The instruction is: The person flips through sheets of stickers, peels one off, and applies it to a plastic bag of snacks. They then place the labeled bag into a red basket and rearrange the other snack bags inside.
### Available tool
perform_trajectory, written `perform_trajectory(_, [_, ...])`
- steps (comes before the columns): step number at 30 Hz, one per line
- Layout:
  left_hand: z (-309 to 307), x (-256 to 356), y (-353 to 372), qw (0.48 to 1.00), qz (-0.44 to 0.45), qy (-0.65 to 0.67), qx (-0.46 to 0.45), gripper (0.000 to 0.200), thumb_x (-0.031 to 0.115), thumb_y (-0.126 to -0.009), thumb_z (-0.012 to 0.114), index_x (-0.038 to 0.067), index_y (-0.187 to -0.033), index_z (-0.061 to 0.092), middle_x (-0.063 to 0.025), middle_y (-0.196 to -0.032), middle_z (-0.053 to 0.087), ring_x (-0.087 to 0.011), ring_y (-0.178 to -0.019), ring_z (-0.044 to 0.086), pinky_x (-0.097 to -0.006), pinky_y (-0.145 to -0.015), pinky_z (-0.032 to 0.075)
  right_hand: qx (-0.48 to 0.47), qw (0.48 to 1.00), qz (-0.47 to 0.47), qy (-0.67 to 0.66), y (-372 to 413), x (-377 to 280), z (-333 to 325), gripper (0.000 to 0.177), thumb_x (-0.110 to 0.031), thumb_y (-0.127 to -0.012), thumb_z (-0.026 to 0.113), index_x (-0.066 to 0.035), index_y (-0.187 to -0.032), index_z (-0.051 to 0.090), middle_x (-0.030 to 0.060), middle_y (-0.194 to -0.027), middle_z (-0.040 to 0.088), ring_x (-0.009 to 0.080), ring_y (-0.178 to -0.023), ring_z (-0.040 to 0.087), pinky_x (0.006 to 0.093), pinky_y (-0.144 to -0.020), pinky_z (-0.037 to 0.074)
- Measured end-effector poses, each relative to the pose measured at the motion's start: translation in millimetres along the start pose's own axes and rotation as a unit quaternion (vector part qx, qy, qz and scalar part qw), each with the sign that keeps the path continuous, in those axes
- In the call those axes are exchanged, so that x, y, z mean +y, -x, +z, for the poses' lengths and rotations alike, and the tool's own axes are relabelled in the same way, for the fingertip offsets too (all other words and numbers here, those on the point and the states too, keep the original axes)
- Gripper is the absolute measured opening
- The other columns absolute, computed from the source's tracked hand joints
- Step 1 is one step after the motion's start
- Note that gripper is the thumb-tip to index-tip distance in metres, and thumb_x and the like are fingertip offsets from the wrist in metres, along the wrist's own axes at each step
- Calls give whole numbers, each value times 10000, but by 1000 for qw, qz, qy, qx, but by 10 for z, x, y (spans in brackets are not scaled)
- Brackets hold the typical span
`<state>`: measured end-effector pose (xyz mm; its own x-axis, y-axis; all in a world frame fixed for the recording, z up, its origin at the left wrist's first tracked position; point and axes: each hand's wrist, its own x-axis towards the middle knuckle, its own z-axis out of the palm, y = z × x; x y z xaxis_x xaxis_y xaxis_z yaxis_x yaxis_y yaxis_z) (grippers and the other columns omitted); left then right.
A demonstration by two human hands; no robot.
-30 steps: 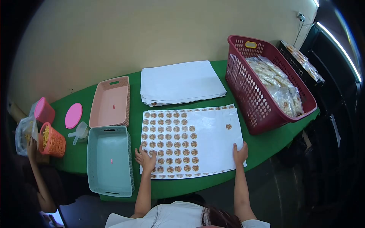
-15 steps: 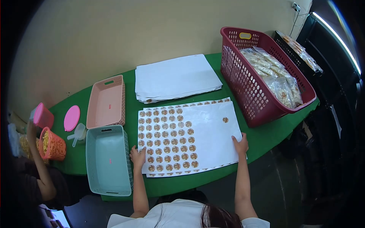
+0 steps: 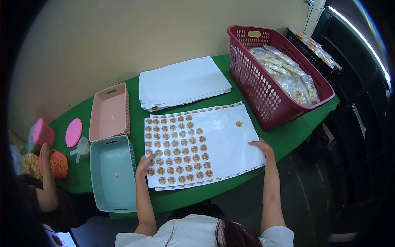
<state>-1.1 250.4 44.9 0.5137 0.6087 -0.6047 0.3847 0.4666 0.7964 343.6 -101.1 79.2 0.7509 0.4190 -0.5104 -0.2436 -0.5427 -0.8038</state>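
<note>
A large white sticker sheet (image 3: 222,144) lies in front of me, with rows of round brown stickers on its left part and a single one near its upper right. Its left edge is pinched by my left hand (image 3: 144,165), thumb on top and the other fingers mostly hidden. At the right edge, my right hand (image 3: 264,147) grips the same sheet, thumb over the paper. Beneath it, another printed sheet shows along the top and bottom edges.
Behind the sheet lies a stack of white sheets (image 3: 185,82). A maroon basket (image 3: 257,92) with filled bags stands right. A pink tray (image 3: 108,113) and a teal tray (image 3: 111,177) are left. Farther left, a co-worker's hand (image 3: 47,150) is at an orange container (image 3: 59,164).
My right hand has shifted its hold slightly up the right edge, and my left hand has turned a little inward. The co-worker's hand has moved down to the orange container. The view has shifted slightly.
</note>
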Motion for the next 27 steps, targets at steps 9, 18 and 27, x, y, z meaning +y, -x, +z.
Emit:
perform_trajectory(9, [231,19,676,931,306,-196,37,213,118,-793,523,-83,-857,551,-89,-778,608,-110,-697,540,-277,-612,428,144,954,-239,111,743,-149,263,331,-173,-723,609,58,-953,551,138,-897,597,185,-796,567,270,-715,430])
perform_trajectory(18, [343,-714,794,895,419,-126,92,265,10,-750,519,1,-1012,561,-122,-986,575,-182,-884,553,-286,-788,424,290,895,-308,-139,962,306,631,304,-123,-712,653,79,-905,533,113,-874,576,176,-802,532,280,-759,400])
perform_trajectory(27, [562,-579,822,881,453,-89,102,287,3,-693,533,-37,-974,573,-163,-954,593,-233,-879,580,-320,-784,442,298,911,-247,-137,889,367,607,483,-153,-714,660,89,-1048,408,168,-1023,503,230,-943,483,319,-841,357])
